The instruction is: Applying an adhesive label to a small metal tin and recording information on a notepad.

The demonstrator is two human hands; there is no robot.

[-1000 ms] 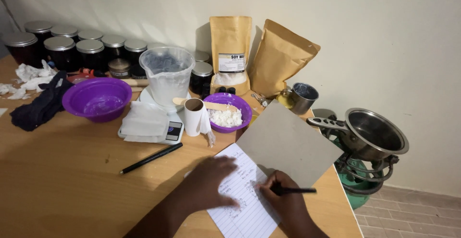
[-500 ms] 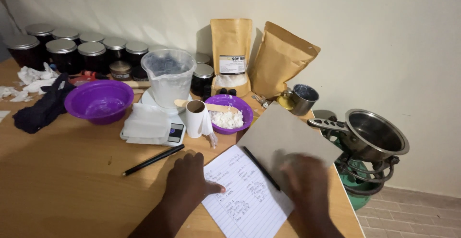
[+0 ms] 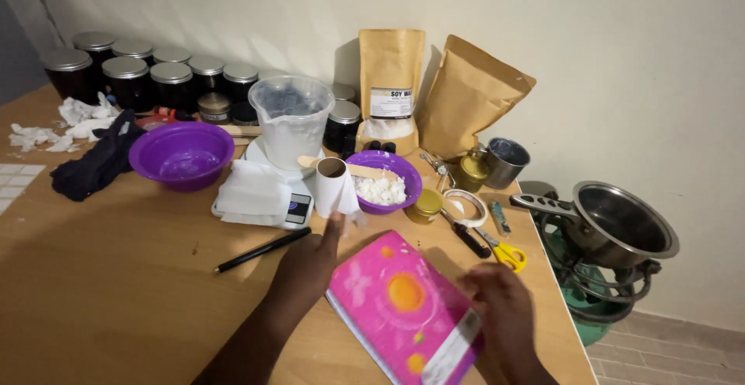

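A pink notebook (image 3: 403,303) with orange spots lies closed on the wooden table (image 3: 116,292) near its front edge. My left hand (image 3: 309,265) rests at the notebook's upper left corner, one finger stretched up toward a small roll of white paper (image 3: 335,187). My right hand (image 3: 504,311) is blurred at the notebook's right edge, fingers bent and touching the cover. A black pen (image 3: 262,250) lies on the table left of my left hand.
Behind stand a purple bowl (image 3: 181,154), a clear measuring jug (image 3: 292,117) on a scale (image 3: 299,206), a purple bowl of white flakes (image 3: 386,181), two brown pouches (image 3: 469,98), several dark lidded jars (image 3: 128,74), scissors (image 3: 500,249) and a steel pot (image 3: 621,226) on a burner at right.
The notebook was open with my right hand writing in it. The pen has gone from that hand and the notebook is now closed, pink cover up.
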